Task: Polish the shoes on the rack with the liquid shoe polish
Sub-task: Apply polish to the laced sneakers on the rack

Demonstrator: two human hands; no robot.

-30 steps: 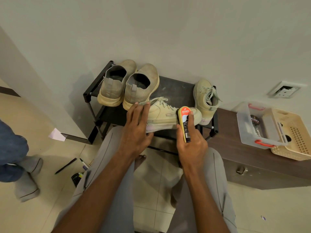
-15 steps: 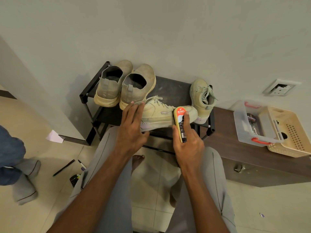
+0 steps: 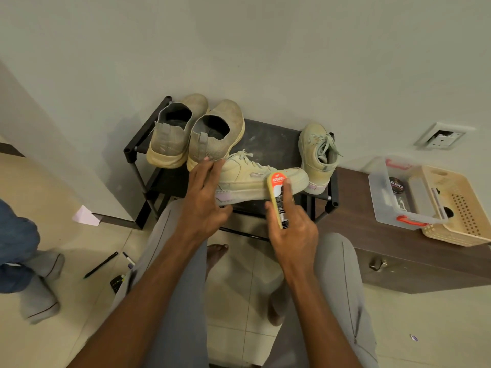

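My right hand (image 3: 293, 235) grips the liquid shoe polish bottle (image 3: 279, 199), a light, stiff, smooth plastic oval best held round its lower body, forefinger laid along it; its top end meets the side of the laced sneaker (image 3: 261, 181). That sneaker, at the near edge of the shoe rack (image 3: 268, 139), looks light and soft-walled with a firm rubber sole; my left hand (image 3: 204, 200) rests on its heel, fingers extended. 2 knit slip-ons (image 3: 196, 134) stand far left, 1 matching sneaker (image 3: 317, 155) far right.

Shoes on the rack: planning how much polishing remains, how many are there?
4: two slip-on shoes at the back left, a laced sneaker under the hands, its mate at the right end. Lower shelves are hidden.
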